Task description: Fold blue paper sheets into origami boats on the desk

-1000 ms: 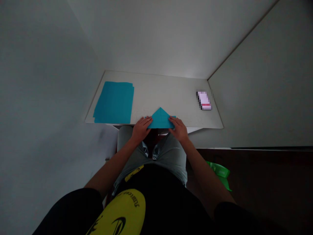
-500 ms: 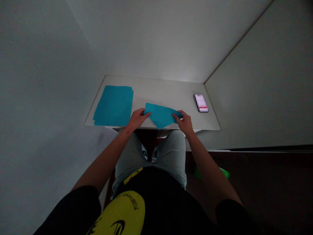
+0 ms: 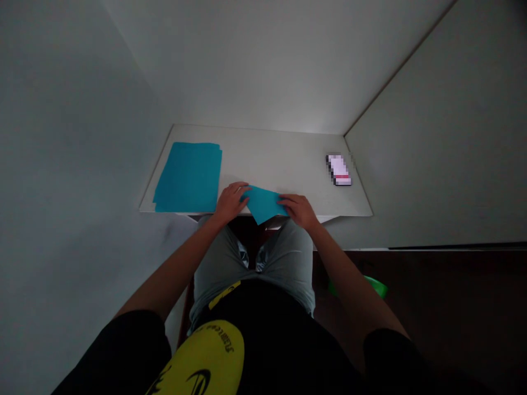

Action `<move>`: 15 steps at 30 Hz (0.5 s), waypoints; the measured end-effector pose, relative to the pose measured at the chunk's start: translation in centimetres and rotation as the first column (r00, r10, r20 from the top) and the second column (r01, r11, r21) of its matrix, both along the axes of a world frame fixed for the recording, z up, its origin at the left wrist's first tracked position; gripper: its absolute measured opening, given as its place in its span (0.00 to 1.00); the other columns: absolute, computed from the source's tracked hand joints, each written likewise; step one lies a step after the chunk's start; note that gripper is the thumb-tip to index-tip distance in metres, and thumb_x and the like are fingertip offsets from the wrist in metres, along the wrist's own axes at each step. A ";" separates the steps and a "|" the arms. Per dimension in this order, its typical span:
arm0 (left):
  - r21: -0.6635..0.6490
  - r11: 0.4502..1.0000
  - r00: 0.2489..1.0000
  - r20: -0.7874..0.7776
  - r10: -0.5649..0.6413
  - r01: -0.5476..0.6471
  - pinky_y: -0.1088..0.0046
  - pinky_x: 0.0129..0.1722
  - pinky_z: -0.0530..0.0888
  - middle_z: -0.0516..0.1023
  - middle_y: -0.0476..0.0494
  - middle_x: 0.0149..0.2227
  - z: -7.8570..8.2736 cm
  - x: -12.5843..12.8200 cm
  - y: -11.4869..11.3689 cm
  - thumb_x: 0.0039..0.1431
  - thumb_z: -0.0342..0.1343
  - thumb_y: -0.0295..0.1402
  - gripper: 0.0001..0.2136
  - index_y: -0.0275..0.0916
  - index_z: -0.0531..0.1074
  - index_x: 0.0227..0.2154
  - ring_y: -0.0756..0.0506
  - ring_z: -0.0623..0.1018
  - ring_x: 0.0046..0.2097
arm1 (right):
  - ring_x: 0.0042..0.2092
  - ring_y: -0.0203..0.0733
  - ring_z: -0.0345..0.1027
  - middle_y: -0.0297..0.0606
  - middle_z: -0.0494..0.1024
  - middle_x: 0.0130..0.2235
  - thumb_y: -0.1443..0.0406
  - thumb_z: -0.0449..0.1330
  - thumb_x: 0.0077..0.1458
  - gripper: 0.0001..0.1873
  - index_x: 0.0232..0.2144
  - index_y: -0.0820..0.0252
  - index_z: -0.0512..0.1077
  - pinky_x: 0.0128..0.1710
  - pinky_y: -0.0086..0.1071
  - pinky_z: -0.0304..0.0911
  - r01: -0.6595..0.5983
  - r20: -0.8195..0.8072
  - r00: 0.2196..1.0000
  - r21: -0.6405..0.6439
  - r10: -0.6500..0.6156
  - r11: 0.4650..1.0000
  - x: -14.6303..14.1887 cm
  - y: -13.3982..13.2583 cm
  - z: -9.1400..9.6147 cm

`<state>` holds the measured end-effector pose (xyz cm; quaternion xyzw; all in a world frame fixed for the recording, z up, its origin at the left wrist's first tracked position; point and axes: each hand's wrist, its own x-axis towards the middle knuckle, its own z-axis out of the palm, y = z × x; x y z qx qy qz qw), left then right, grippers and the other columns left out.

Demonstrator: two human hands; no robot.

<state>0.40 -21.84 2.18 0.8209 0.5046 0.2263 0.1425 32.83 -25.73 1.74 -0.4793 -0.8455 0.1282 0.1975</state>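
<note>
A folded sheet of blue paper (image 3: 264,204) lies at the table's front edge, its pointed corner hanging over toward my lap. My left hand (image 3: 233,201) grips its left end, with the thumb below and the fingers along the upper edge. At the paper's right end, my right hand (image 3: 299,209) is closed on it, fingers reaching over the top. Both hands rest close to the tabletop, and the fingers hide the ends of the paper. Left of my left hand lies a stack of blue paper sheets (image 3: 188,176), slightly misaligned at the edges.
The white table (image 3: 280,147) is narrow and meets walls at the back and right. A phone (image 3: 338,169), blurred by pixelation, lies near its right edge. A green object (image 3: 376,286) is on the dark floor, partly behind my right forearm.
The folded paper has come lower and nearer to me, and less of it shows between my hands. My right hand has shifted left, and its fingers now lie over the paper.
</note>
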 end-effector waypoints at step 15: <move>-0.039 0.921 0.921 0.051 -0.385 0.387 0.43 0.74 0.68 0.80 0.40 0.67 -1.9 -5.4 -1.2 0.75 0.59 0.42 0.19 0.47 0.78 0.65 0.38 0.78 0.70 | 0.71 0.51 0.72 0.34 0.76 0.71 0.64 0.58 0.74 0.25 0.69 0.42 0.74 0.68 0.55 0.69 -0.240 0.015 0.970 -0.081 0.242 0.967 3.8 0.0 -0.3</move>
